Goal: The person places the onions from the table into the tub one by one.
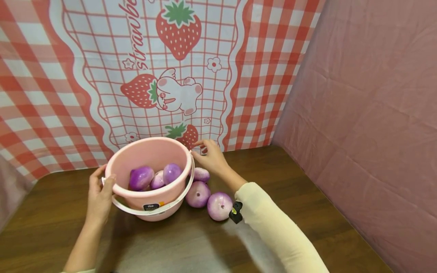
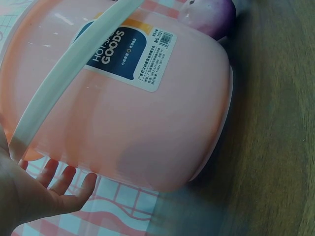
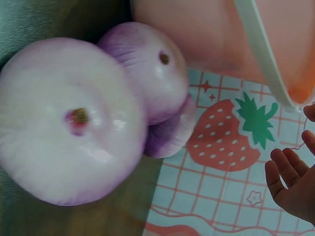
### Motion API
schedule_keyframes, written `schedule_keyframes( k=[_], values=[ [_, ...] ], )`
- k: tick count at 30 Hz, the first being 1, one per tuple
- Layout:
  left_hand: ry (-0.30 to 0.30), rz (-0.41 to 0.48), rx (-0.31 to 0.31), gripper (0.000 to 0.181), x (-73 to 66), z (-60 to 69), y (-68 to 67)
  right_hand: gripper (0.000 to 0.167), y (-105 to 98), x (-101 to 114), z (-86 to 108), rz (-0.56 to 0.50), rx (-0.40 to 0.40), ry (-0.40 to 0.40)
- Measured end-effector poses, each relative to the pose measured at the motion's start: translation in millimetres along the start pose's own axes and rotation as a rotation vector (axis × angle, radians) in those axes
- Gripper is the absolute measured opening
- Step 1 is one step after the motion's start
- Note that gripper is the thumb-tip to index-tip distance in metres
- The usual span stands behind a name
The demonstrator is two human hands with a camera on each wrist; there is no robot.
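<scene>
A pink plastic bucket stands on the table, its white handle hanging down over the front. Several purple onions lie inside it. My left hand grips the bucket's left side, thumb at the rim by the handle's joint and fingers along the outer wall. At the right side of the rim is my right hand, its thumb close to the other handle joint; whether it touches is unclear. Its fingers are loosely bent and stand off the bucket wall in the right wrist view. The left wrist view shows the bucket's label.
Three onions lie right of the bucket: the nearest onion, a middle onion and a farther onion, partly hidden. A strawberry-print cloth hangs behind the wooden table. A pink cloth hangs at the right.
</scene>
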State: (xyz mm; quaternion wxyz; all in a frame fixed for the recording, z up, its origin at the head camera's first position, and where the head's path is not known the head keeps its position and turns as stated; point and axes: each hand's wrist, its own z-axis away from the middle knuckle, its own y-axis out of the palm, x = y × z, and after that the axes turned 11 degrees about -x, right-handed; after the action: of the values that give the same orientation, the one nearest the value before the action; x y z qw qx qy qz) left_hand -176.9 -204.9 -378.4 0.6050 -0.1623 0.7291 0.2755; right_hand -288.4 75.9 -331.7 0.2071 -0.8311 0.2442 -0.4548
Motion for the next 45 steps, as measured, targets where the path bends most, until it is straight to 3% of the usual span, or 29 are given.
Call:
schedule_keyframes(
  k=[7, 14, 26, 45],
  values=[
    [0.005, -0.008, -0.001, 0.035, 0.3, 0.1, 0.0, 0.033, 3, -16, 5.4, 0.010, -0.003, -0.032],
    [0.015, 0.026, 0.002, 0.034, 0.4, 0.6, -0.2, 0.032, 2, -24, 9.0, 0.021, 0.010, 0.006],
    [0.018, 0.061, 0.012, 0.034, 1.7, 0.8, 0.0, 0.034, 11, -44, 22.7, 0.059, 0.103, 0.098],
    [-0.003, 0.038, -0.005, 0.034, 1.0, 0.6, -0.1, 0.047, 26, -65, 32.4, 0.122, 0.188, 0.205]
  ],
)
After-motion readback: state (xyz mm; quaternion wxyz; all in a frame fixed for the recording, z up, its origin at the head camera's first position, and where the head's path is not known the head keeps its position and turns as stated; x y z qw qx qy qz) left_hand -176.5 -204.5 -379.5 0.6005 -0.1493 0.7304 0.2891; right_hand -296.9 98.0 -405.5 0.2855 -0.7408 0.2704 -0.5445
